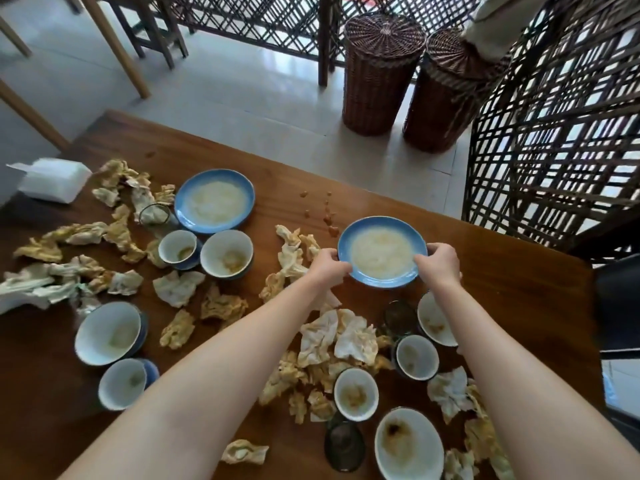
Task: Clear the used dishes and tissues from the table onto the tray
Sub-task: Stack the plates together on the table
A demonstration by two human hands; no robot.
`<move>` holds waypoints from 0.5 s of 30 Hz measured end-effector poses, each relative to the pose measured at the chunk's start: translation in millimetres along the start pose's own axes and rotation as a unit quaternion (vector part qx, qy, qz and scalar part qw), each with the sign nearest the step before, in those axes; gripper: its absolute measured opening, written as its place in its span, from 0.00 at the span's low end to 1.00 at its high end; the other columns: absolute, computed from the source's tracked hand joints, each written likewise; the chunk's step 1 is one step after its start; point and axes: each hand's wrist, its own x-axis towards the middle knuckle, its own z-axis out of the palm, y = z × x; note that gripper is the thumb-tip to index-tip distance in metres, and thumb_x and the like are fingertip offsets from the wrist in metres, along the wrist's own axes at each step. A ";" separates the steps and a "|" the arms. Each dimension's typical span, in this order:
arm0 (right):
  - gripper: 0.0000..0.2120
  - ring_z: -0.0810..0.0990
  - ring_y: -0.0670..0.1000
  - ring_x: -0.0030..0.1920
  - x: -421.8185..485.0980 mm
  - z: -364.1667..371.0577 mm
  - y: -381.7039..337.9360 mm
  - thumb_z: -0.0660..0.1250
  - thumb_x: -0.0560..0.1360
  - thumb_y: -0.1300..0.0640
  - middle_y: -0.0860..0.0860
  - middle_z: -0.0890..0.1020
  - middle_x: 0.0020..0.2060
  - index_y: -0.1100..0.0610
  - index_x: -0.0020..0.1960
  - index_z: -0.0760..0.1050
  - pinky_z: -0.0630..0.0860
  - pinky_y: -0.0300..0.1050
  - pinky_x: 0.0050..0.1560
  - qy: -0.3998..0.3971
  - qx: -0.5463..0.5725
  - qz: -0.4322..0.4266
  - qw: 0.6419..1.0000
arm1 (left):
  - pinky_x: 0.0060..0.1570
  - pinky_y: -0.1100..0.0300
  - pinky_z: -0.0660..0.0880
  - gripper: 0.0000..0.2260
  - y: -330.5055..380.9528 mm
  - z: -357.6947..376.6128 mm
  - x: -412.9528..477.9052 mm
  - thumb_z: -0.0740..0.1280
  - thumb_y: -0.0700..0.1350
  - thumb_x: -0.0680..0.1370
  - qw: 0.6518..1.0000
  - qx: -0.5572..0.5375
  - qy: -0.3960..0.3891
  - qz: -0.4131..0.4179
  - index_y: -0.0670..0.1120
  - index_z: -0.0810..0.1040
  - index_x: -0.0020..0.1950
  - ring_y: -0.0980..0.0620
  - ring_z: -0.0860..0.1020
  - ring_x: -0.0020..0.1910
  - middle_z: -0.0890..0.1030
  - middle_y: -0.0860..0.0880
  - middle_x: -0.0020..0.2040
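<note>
A blue-rimmed plate [382, 251] with pale residue is gripped at both sides: my left hand [329, 268] holds its left rim and my right hand [440, 266] its right rim, fingers curled over the edge. A second blue plate [214, 201] lies further left on the wooden table [502, 271]. Several used white bowls stand about, such as one bowl [227, 252] in the middle and a large bowl [408, 445] at the near right. Several crumpled stained tissues [332, 337] are scattered across the table. No tray is in view.
A white tissue pack [52, 180] sits at the far left. Dark glasses [344, 445] stand among the bowls. Sauce drops [327, 216] stain the wood behind the held plate. Two wicker baskets [379, 74] and a lattice screen [561, 133] stand beyond the table.
</note>
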 end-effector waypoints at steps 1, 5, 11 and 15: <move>0.11 0.77 0.56 0.53 -3.2 -1.0 -8.3 0.65 0.75 0.60 0.54 0.81 0.52 0.59 0.57 0.77 0.71 0.59 0.61 0.005 0.010 -0.011 1.000 | 0.49 0.59 0.74 0.22 3.6 -6.1 -2.8 0.67 0.36 0.76 1.000 -0.015 0.003 0.002 0.41 0.68 0.69 0.51 0.75 0.53 0.75 0.47 0.57; 0.12 0.78 0.56 0.52 -20.8 -2.3 -48.2 0.66 0.75 0.62 0.56 0.81 0.53 0.62 0.58 0.77 0.75 0.58 0.58 0.015 0.082 -0.042 0.996 | 0.49 0.59 0.77 0.20 25.5 -47.6 -17.4 0.67 0.40 0.77 0.998 -0.054 0.009 0.032 0.43 0.69 0.69 0.48 0.76 0.57 0.75 0.45 0.62; 0.12 0.78 0.51 0.45 -61.5 31.2 -125.6 0.68 0.73 0.63 0.52 0.79 0.44 0.63 0.56 0.78 0.76 0.45 0.46 -0.006 0.174 -0.079 0.981 | 0.34 0.65 0.75 0.13 44.9 -150.8 -27.4 0.64 0.35 0.76 0.993 -0.055 0.034 0.098 0.37 0.76 0.61 0.55 0.79 0.36 0.79 0.43 0.50; 0.08 0.79 0.51 0.44 -84.2 74.8 -172.8 0.68 0.72 0.63 0.54 0.81 0.44 0.60 0.51 0.79 0.76 0.44 0.43 -0.030 0.200 -0.076 0.976 | 0.38 0.63 0.74 0.07 44.0 -221.2 -17.4 0.62 0.35 0.76 0.994 -0.042 0.036 0.097 0.42 0.78 0.51 0.51 0.75 0.37 0.77 0.43 0.45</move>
